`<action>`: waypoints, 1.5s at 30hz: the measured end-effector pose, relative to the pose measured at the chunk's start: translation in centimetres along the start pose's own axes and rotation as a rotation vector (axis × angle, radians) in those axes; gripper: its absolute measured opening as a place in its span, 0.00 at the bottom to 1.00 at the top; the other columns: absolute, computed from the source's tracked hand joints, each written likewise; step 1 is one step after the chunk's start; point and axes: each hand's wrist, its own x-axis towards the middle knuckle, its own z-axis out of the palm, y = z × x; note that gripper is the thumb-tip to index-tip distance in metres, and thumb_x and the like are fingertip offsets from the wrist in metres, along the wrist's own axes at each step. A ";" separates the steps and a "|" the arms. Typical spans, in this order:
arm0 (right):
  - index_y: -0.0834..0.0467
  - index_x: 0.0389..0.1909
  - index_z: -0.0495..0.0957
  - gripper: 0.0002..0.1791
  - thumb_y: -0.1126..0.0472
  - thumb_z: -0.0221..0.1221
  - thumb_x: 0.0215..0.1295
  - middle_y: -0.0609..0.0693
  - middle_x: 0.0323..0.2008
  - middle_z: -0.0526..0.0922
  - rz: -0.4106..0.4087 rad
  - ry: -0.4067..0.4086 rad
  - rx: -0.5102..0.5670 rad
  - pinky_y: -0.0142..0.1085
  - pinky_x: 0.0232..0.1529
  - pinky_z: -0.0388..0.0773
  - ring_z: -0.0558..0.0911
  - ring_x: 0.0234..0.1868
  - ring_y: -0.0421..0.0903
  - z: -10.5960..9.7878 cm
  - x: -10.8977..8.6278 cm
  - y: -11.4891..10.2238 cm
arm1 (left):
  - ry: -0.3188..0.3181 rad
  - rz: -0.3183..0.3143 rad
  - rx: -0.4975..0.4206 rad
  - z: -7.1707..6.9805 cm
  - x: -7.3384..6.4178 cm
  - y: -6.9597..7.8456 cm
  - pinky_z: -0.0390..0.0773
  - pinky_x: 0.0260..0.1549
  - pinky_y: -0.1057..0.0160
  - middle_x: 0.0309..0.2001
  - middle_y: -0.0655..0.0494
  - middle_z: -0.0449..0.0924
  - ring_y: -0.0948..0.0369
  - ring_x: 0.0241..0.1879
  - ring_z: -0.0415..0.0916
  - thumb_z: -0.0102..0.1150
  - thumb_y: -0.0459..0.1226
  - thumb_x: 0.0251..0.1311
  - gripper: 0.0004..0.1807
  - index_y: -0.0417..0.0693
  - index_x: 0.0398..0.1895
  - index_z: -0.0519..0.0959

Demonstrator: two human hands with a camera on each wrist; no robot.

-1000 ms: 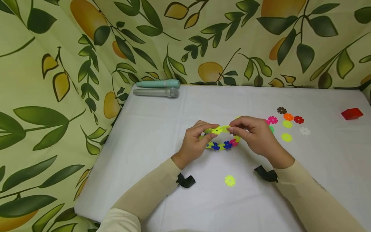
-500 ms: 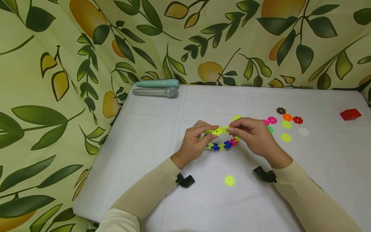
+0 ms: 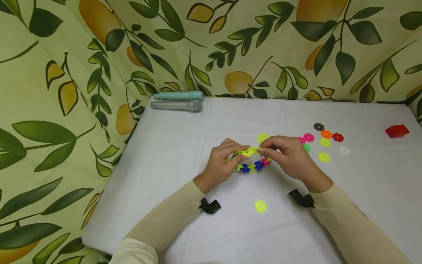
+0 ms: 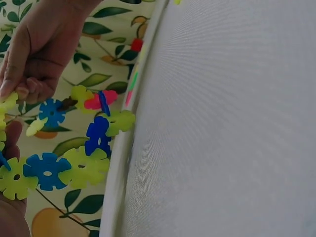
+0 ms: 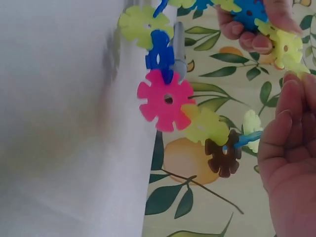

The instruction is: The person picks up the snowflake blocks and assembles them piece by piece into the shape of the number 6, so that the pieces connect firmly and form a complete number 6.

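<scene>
Disc chain (image 3: pixel 252 168) was between left hand (image 3: pixel 219 161) and right hand (image 3: pixel 293 157).
On the table (image 3: pixel 171 154), a loose disc (image 3: pixel 257 206) lay on their near side, scattered discs (image 3: pixel 324 157) and a block (image 3: pixel 397 131) to the right hand's right, microphones (image 3: pixel 176 105) beyond the left.

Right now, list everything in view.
Disc chain: one, multicoloured, centre
Loose discs: at least nine, mixed colours, right side
Single disc: one, yellow, front centre
Microphones: two, teal and silver, back left
Block: one, red, far right
Tabletop: one, white, under the chain
Printed cloth: count unclear, cream, behind and left
Sleeves: two, beige, foreground
Curved pieces: two, black, by the sleeves
Left hand: one, pinching the chain
Right hand: one, pinching the chain
</scene>
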 end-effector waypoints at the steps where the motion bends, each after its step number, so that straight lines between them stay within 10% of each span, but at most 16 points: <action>1: 0.60 0.39 0.90 0.09 0.77 0.72 0.65 0.43 0.32 0.87 0.013 0.006 -0.008 0.29 0.38 0.81 0.83 0.34 0.43 0.0 0.0 -0.1 | -0.002 -0.007 0.000 0.0 0.0 0.0 0.84 0.49 0.58 0.45 0.47 0.90 0.54 0.49 0.81 0.72 0.22 0.65 0.15 0.31 0.55 0.87; 12: 0.59 0.46 0.87 0.11 0.73 0.73 0.67 0.41 0.38 0.88 0.003 0.045 -0.109 0.27 0.38 0.80 0.83 0.36 0.42 0.1 -1.0 -1.3 | 0.096 -0.228 -0.163 -0.4 -0.5 -0.9 0.77 0.44 0.64 0.58 0.43 0.83 0.54 0.51 0.76 0.61 0.24 0.76 0.20 0.32 0.68 0.79; 23: 0.49 0.59 0.83 0.26 0.56 0.81 0.63 0.39 0.57 0.77 0.179 -0.728 -0.104 0.41 0.61 0.79 0.76 0.59 0.47 0.2 -5.4 0.7 | 0.194 -0.336 -0.137 -0.6 -0.5 -1.5 0.81 0.47 0.60 0.50 0.41 0.86 0.53 0.51 0.81 0.62 0.30 0.79 0.14 0.31 0.60 0.81; 36: 0.42 0.53 0.86 0.24 0.66 0.81 0.60 0.33 0.48 0.76 -0.001 -0.749 -0.205 0.44 0.55 0.79 0.75 0.53 0.41 1.5 -6.0 0.4 | 0.208 -0.319 -0.188 -0.7 -0.7 -1.7 0.81 0.55 0.55 0.50 0.37 0.80 0.31 0.51 0.78 0.53 0.30 0.82 0.14 0.27 0.60 0.77; 45: 0.43 0.36 0.79 0.19 0.65 0.80 0.61 0.33 0.33 0.74 0.127 -0.752 -0.144 0.37 0.41 0.77 0.75 0.39 0.36 2.1 -5.8 0.2 | 0.188 -0.291 -0.248 -0.6 -0.7 -1.4 0.81 0.57 0.54 0.51 0.33 0.81 0.27 0.51 0.74 0.51 0.29 0.82 0.14 0.25 0.60 0.75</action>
